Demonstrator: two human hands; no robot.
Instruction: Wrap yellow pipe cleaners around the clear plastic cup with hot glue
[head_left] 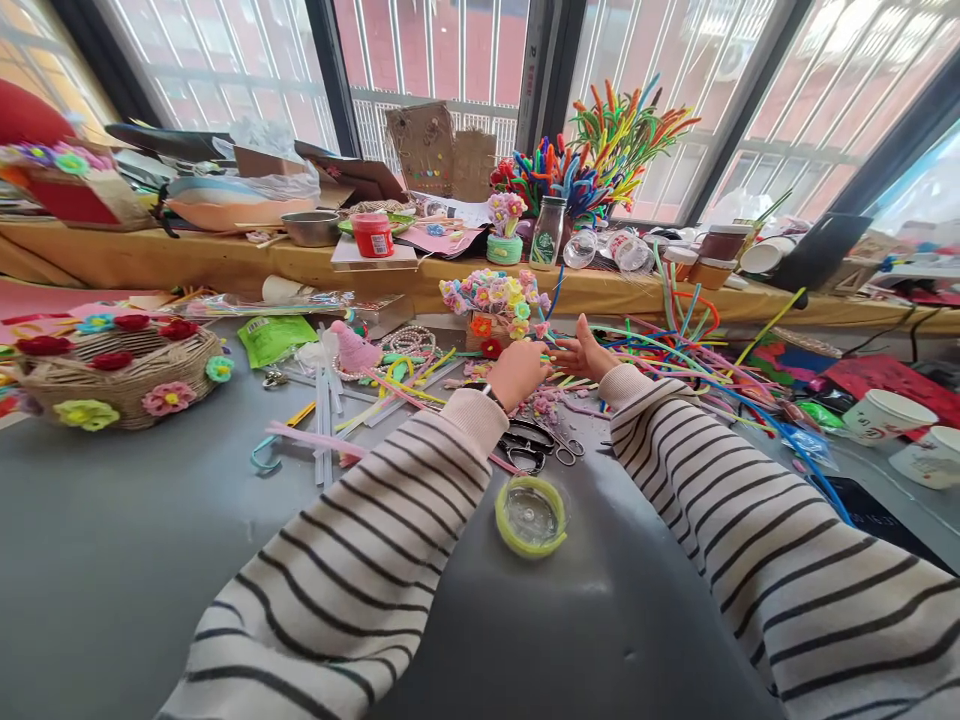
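Both my arms in striped sleeves reach out over the grey table (112, 560). My left hand (519, 372) is curled closed, pinching a thin pipe cleaner (546, 357) that runs across to my right hand (586, 352), whose fingers also close on it. The hands meet just in front of a small bouquet of pastel pipe-cleaner flowers (499, 296). Below the hands lie black scissors (534, 446) and a clear round dish with a yellow-green rim (530, 516).
Loose coloured pipe cleaners (679, 345) sprawl to the right and left of my hands. A woven basket with flowers (120, 372) stands at the left. Paper cups (889, 416) sit at the right edge. The window ledge (225, 262) holds jars, bowls and bundles of pipe cleaners (600, 150).
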